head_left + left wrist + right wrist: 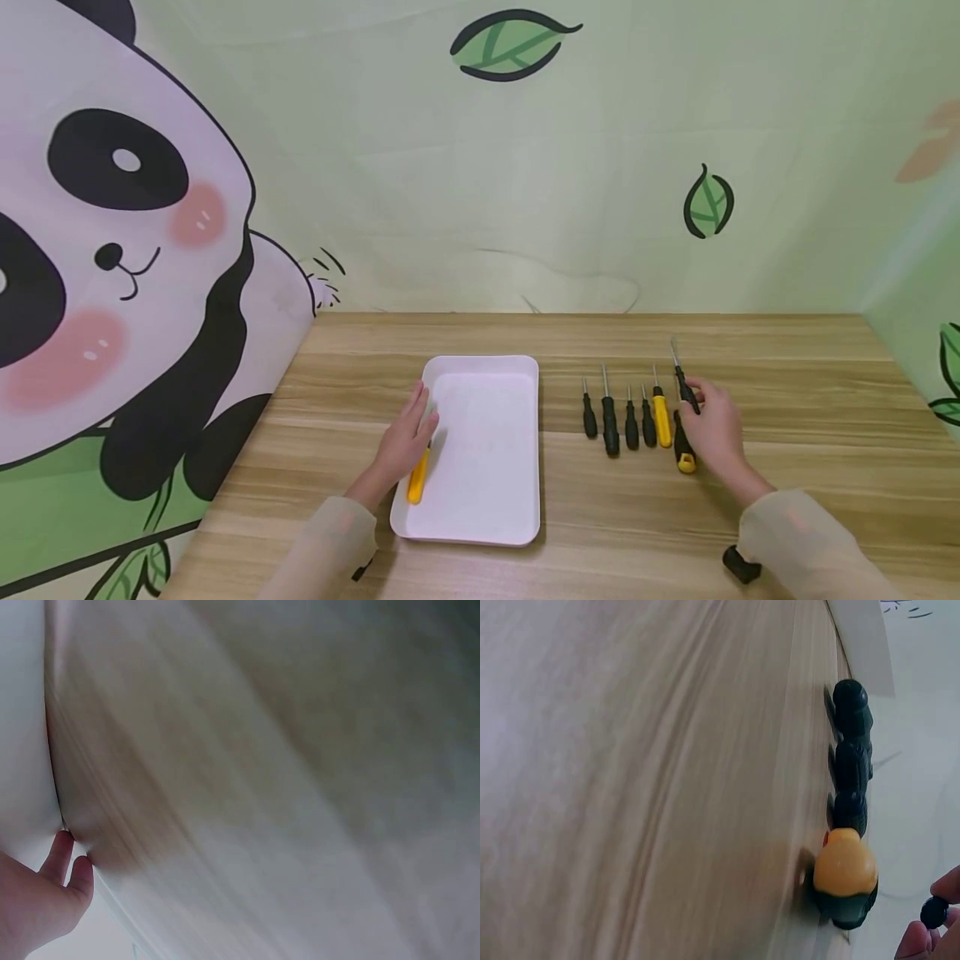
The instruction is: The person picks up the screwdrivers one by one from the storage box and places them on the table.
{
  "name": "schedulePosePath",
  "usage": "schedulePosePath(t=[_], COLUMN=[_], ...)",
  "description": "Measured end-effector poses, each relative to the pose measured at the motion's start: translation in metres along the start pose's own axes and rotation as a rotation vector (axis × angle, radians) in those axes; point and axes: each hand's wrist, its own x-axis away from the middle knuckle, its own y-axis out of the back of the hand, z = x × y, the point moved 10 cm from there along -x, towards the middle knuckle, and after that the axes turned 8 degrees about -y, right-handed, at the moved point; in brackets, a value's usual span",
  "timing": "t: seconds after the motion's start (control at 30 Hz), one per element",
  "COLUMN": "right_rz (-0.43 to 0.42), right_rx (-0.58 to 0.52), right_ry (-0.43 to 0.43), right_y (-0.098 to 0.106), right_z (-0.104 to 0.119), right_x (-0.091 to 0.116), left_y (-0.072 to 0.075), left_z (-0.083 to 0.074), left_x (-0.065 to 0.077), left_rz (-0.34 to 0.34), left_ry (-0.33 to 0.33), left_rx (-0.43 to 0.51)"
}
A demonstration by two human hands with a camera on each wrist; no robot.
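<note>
My right hand (716, 421) pinches a black-handled screwdriver (686, 392), its metal shaft pointing away toward the wall. In the right wrist view the rounded end of that screwdriver (934, 913) shows between the fingertips. Just below that hand lies a black-and-yellow screwdriver (684, 454), partly covered by it. My left hand (403, 437) rests at the left rim of a white tray (480, 534), fingers extended along the edge and thumb over the inside. Inside the tray, along its left wall, lies a yellow-handled tool (417, 482); its upper part is hidden under the left hand.
Left of the right hand, several screwdrivers lie in a row on the wooden table (600, 517), black ones (611, 429) and a yellow-handled one (662, 418). A wall cloth with a panda (150, 275) and leaves stands behind the table.
</note>
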Motion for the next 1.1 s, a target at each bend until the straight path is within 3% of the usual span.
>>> schedulePosePath(t=[0.47, 1.1], right_rz=[-0.022, 0.044], right_rx=[0.020, 0.073], right_ry=[-0.039, -0.110], right_y=[0.009, 0.000], right_z=[-0.019, -0.043], right_x=[-0.006, -0.011], left_y=[-0.003, -0.003], left_z=[0.005, 0.004], left_x=[0.000, 0.000], left_rz=[0.021, 0.023], left_ry=[0.017, 0.027], left_rx=[0.007, 0.016])
